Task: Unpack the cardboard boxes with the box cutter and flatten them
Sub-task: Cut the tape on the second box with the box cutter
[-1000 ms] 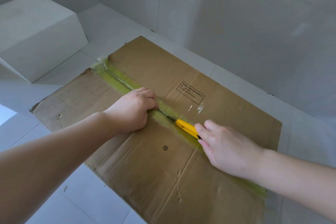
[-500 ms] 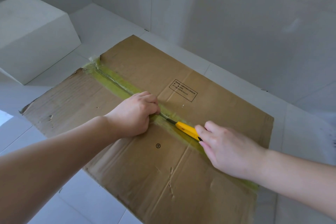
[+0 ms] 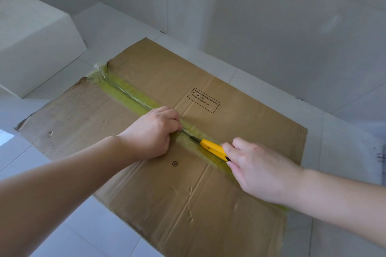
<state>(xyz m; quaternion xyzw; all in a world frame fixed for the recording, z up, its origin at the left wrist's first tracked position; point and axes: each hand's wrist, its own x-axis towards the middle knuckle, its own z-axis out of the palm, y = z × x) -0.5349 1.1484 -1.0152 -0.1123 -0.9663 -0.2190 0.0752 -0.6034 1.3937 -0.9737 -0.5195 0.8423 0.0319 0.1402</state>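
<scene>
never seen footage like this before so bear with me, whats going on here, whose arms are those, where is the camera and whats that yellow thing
No machine here: these are a person's own two bare arms, filmed by one wide-angle camera worn on their head, looking forward and down. That is why both arms reach in from the bottom of the picture.

On the pale tiled floor lies a brown cardboard box, with a strip of yellowish tape running along its middle seam. The yellow thing is a box cutter. The right hand grips its handle, blade pointing along the tape. The left hand rests on the cardboard with its fingers curled over the seam, just ahead of the blade; whether they pinch anything cannot be seen.

A white block stands at the far left by the wall.
</scene>
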